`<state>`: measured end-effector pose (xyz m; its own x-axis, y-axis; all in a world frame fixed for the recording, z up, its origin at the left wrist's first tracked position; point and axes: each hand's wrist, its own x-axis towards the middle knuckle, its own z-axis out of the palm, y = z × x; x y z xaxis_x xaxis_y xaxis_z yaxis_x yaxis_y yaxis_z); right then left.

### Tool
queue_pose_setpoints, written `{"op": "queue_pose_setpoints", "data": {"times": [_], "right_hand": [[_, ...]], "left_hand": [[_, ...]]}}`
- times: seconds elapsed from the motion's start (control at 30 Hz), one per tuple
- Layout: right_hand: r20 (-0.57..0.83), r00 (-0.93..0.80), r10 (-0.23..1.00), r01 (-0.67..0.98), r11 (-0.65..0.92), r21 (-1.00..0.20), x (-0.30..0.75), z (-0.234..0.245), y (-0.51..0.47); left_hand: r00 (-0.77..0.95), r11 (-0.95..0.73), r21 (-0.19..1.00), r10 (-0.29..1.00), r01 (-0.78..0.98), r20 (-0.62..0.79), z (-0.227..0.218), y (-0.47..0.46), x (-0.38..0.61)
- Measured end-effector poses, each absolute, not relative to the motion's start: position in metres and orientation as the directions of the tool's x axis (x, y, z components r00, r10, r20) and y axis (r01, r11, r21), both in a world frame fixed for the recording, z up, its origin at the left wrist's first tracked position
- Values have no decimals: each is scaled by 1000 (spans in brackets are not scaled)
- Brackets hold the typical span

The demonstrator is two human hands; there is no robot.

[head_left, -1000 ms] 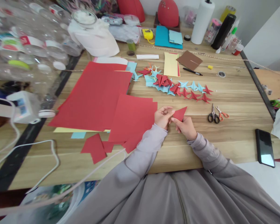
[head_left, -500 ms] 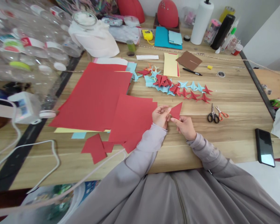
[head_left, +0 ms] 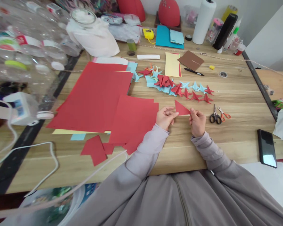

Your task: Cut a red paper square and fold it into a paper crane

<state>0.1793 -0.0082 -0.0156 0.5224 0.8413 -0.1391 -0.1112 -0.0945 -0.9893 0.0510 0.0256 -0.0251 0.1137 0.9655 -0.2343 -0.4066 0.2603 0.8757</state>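
My left hand (head_left: 164,117) and my right hand (head_left: 197,121) both pinch a small folded red paper triangle (head_left: 181,109) just above the wooden table (head_left: 238,103). The left fingers grip its left corner, the right fingers its right corner. Its point rises toward the far side. Large red paper sheets (head_left: 96,94) lie to the left of my hands. A row of folded red and light blue paper shapes (head_left: 179,86) lies just beyond the triangle.
Two pairs of scissors (head_left: 218,115) lie right of my right hand. A black phone (head_left: 266,147) rests near the table's right front corner. Red paper scraps (head_left: 96,150), a white cable (head_left: 37,147), clear plastic bottles (head_left: 25,47), a paper towel roll (head_left: 204,20) and a pen (head_left: 194,72) are around.
My right hand slid to the right along the triangle's lower edge to its right corner. The triangle turned, its point now up and left instead of leaning right.
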Motion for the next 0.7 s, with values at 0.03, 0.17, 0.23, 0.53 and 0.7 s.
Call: {"op": "queue_pose_setpoints", "data": {"times": [0.03, 0.17, 0.23, 0.53, 0.7], "right_hand": [[-143, 541, 829, -119, -93, -989, 182, -17, -7], [-146, 523, 840, -130, -90, -987, 186, -20, -4], [-151, 488, 860, -146, -90, -985, 184, -20, -5], [-134, 219, 967, -38, -129, -991, 172, -15, -12], [-139, 201, 970, -36, -135, -990, 172, -16, -13]], "left_hand": [[167, 285, 885, 957, -368, -239, -25, 24, 51], [312, 354, 879, 915, -319, -256, -24, 20, 51], [325, 347, 877, 915, -331, -240, -23, 19, 53], [279, 298, 882, 939, -365, -201, -25, 15, 58], [322, 297, 876, 930, -379, -176, -24, 14, 57]]}}
